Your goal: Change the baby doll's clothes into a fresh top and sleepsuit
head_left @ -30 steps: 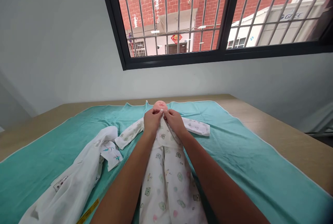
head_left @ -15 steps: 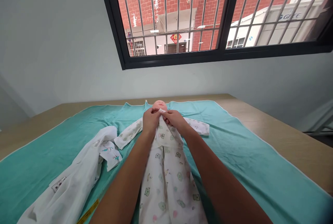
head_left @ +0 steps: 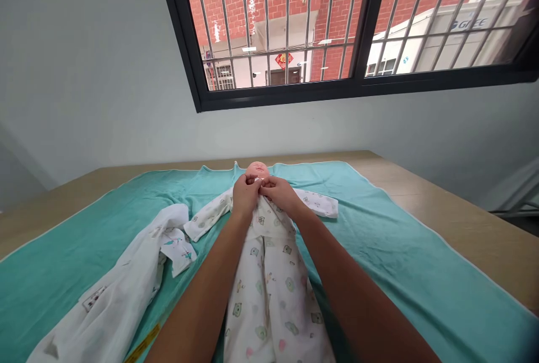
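Observation:
A baby doll lies on its back on a teal blanket, its head towards the wall. It wears a white baby shirt with small bear prints, sleeves spread to both sides, and matching pants below. My left hand pinches the shirt at the neckline, just under the doll's chin. Right beside it my right hand is closed on the same neckline, fingertips nearly touching the left ones. Any fastener between the fingers is hidden.
Left of the doll lies a crumpled white baby garment with printed cuffs. A yellow tape measure shows partly near my left forearm. The wooden table extends past the blanket, with a wall and barred window behind.
My right hand's fingers have shifted slightly left, closer to the left hand at the neckline. The clothes and doll stay almost the same, with a slight camera shift.

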`<state>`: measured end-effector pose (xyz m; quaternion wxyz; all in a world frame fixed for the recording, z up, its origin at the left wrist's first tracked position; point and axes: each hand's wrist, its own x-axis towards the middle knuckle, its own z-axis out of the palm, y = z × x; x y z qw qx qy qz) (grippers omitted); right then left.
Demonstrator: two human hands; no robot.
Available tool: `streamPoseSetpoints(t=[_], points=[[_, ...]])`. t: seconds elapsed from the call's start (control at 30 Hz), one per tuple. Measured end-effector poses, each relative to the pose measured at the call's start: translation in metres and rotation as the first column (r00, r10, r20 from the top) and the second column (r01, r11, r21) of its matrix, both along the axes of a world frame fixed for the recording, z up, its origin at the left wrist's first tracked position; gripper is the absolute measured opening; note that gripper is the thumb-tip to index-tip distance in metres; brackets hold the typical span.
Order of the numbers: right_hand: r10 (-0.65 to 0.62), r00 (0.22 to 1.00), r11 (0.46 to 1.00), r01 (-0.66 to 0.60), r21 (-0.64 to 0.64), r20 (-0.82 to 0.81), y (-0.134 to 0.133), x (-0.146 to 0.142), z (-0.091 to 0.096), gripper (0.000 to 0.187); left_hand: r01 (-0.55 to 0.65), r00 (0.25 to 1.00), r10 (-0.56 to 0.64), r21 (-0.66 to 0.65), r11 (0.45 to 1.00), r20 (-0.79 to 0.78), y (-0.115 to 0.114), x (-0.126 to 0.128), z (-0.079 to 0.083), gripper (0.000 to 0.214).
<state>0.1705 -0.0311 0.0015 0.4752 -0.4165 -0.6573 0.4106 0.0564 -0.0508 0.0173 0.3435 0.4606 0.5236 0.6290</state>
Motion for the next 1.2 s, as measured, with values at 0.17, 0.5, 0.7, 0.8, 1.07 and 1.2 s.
streamPoseSetpoints(t=[0.17, 0.5, 0.7, 0.8, 1.07, 1.2], points=[[-0.002, 0.998, 0.999, 0.000, -0.045, -0.055, 0.001, 0.001, -0.003, 0.017, -0.005, 0.998, 0.004, 0.019, 1.000, 0.056, 0.003, -0.003, -0.003, 0.018], [-0.033, 0.990, 0.994, 0.018, -0.109, -0.135, -0.002, -0.001, 0.000, 0.017, -0.025, 0.992, 0.023, 0.017, 1.000, 0.125, 0.005, -0.008, -0.005, 0.024], [-0.020, 0.992, 0.993, 0.005, -0.117, -0.125, 0.000, 0.000, -0.004, 0.014, -0.030, 0.992, 0.030, -0.003, 1.000, 0.119, 0.003, -0.004, -0.003, 0.026], [-0.006, 0.996, 0.993, -0.004, -0.115, -0.089, 0.002, 0.002, -0.004, 0.016, 0.038, 0.993, -0.034, -0.025, 0.999, 0.116, -0.003, -0.003, 0.003, 0.023], [0.038, 0.993, 0.996, -0.047, -0.077, -0.114, 0.000, 0.004, -0.003, 0.018, 0.229, 0.967, -0.218, -0.071, 0.971, 0.133, -0.013, -0.010, 0.015, 0.032], [0.027, 0.992, 0.999, -0.031, -0.025, -0.126, 0.000, 0.004, -0.008, 0.018, 0.170, 0.985, -0.167, -0.064, 0.983, 0.047, -0.012, -0.011, 0.014, 0.027]])
